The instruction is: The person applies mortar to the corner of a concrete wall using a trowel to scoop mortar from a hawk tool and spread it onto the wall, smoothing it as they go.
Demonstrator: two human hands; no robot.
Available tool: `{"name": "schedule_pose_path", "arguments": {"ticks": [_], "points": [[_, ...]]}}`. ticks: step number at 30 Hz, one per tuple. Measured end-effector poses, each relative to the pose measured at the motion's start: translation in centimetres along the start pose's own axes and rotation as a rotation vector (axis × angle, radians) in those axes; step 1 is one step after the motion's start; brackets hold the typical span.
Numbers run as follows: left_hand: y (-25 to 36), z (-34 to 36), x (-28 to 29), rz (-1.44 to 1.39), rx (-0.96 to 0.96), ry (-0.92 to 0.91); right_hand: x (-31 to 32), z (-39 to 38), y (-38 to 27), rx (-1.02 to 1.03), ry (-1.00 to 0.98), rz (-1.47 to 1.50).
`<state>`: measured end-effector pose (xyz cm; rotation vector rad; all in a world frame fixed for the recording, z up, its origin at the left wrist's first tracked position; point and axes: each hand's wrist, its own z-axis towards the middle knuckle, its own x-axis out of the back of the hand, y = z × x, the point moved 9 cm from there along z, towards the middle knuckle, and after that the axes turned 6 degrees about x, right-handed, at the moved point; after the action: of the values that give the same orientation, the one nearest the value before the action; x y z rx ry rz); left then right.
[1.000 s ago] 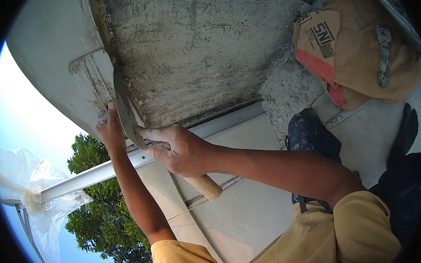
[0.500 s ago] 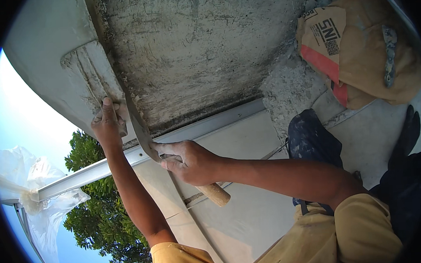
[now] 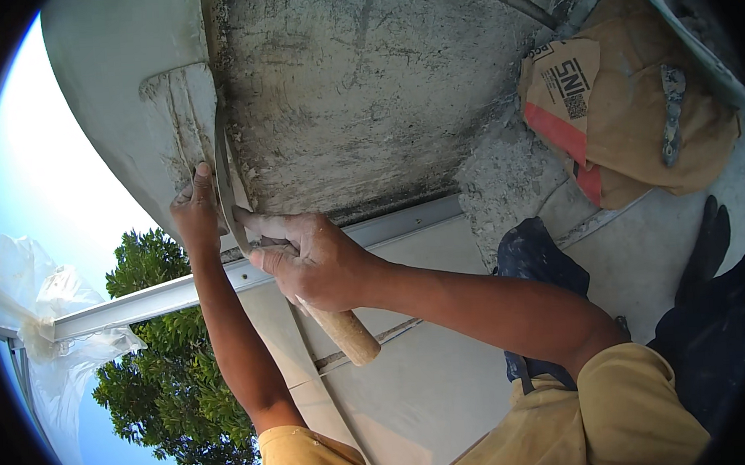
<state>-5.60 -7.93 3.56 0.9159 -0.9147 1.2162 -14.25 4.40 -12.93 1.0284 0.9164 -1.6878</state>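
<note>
My left hand (image 3: pixel 195 215) is closed on a flat rectangular plastering float (image 3: pixel 182 112), its back streaked with dried mortar. The float lies against a smooth grey plastered face (image 3: pixel 122 43), close to that face's edge. In my right hand (image 3: pixel 321 256) is a trowel with a pale wooden handle (image 3: pixel 349 335) that sticks out below the fist. Seen nearly edge-on, the trowel blade (image 3: pixel 223 156) runs up along the plaster edge, right beside the float. Mortar dust whitens the right fingers, and the grip of the left fingers is partly hidden.
A rough cement-stained surface (image 3: pixel 340 91) spreads right of the plaster edge, bordered by a metal bar (image 3: pixel 165 296). A brown paper sack (image 3: pixel 627 110), with a mortar-caked strip (image 3: pixel 672 116) on it, lies near loose grey mortar (image 3: pixel 505 183). Clear plastic sheeting (image 3: pixel 47 292) hangs left.
The trowel blade has swung more upright and closer against the float's edge, and my right hand has moved up and left. The view has also shifted slightly.
</note>
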Motion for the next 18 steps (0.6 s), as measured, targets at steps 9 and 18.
{"name": "schedule_pose_path", "arguments": {"ticks": [9, 18], "points": [[-0.5, 0.8, 0.2, -0.013, -0.069, 0.013, -0.5, 0.5, -0.9, 0.165, 0.016, -0.102], [-1.6, 1.5, 0.1, -0.099, -0.104, -0.019, -0.5, 1.7, 0.1, 0.169, -0.018, -0.086]]}}
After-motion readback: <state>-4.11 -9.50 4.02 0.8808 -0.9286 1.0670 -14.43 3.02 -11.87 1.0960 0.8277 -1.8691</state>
